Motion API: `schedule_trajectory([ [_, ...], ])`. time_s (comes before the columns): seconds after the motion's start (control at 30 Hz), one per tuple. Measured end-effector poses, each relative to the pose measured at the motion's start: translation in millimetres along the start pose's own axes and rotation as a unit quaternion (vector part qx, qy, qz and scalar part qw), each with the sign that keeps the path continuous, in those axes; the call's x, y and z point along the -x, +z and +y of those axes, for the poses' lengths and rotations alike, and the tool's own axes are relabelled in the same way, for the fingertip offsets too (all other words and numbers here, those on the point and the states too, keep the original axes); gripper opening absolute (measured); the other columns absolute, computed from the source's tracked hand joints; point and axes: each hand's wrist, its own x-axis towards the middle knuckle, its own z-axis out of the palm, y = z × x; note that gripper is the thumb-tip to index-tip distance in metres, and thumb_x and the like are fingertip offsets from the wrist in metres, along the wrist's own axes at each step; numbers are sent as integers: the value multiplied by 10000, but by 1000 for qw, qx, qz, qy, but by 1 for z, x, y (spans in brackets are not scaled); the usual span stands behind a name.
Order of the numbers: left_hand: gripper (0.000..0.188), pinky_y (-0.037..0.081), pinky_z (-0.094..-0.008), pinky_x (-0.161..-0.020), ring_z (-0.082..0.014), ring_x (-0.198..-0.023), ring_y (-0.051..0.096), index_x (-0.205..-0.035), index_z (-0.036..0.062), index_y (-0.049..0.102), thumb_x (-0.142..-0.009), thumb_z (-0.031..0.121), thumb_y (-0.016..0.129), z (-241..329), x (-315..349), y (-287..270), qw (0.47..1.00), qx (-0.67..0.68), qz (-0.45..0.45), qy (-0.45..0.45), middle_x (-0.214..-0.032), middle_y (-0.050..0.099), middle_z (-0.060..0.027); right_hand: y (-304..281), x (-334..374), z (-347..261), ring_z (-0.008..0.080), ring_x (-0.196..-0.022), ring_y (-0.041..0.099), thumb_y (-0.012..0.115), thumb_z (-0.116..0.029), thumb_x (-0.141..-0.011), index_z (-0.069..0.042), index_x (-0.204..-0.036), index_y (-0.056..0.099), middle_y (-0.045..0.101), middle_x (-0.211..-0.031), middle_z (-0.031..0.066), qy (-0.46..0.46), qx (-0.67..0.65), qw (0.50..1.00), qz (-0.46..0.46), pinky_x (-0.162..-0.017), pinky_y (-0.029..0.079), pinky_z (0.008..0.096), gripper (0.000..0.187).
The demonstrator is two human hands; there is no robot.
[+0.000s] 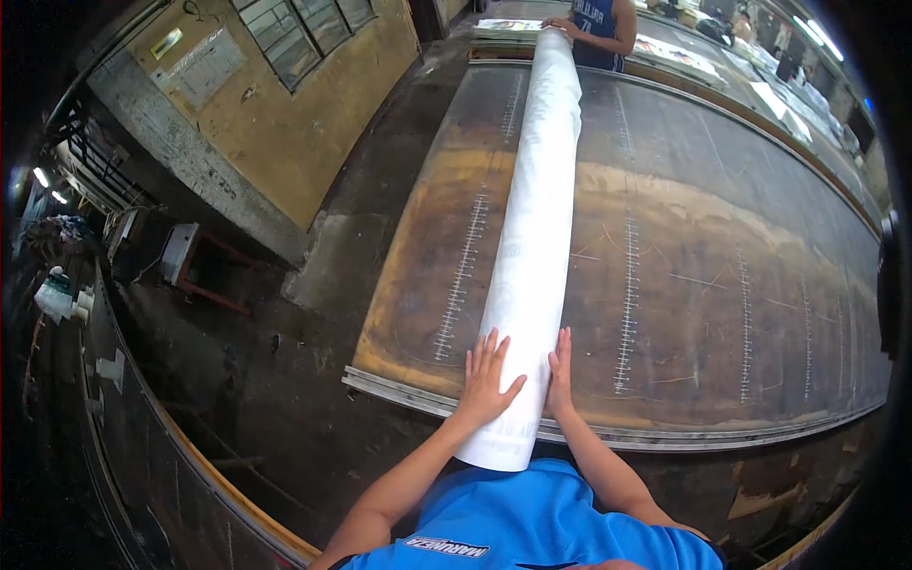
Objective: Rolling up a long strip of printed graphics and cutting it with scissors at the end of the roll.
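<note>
Head view, left hand (489, 388) spread on white roll (532, 228), right hand (560, 375) flat against its side, co-worker (606, 33) cropped at top.

Legible lettering shows in two places.
We read white capitals on a dark patch (446, 548) of the bright blue shirt (541, 503), and pale capitals above a number on the co-worker's navy sleeveless jersey (595, 17); the posted sheet (201, 68) and small framed sign (167, 44) on the yellowish wall (275, 142) we cannot make out.

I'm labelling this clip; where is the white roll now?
In the head view, the white roll lies left of centre on the table, near end overhanging, with left hand and right hand against it.
</note>
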Motion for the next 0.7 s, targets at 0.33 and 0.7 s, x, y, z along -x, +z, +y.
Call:
schedule_trajectory([
  [0.33, 744, 160, -557, -1205, -369, -1512, 202, -1563, 61, 268, -1001, 463, 544, -160, 27, -57, 994, 94, 10, -46, -1627, 230, -196, 96, 9, 15, 314, -1521, 150, 607, -410, -946, -86, -1614, 79, 111, -1667, 151, 67, 90, 994, 7, -1222, 155, 437, 911],
  [0.7, 530, 265, -412, -1188, -315, -1440, 353, -1501, 22, 366, -1042, 243, 512, -196, -5, -146, 935, 301, 178, -48, -1532, 400, -177, 209, 41, -29, 324, -1529, 206, 670, -323, -913, -83, -1526, 373, 316, -1608, 173, -120, 439, 882, -121, -1186, -32, 633, 722],
])
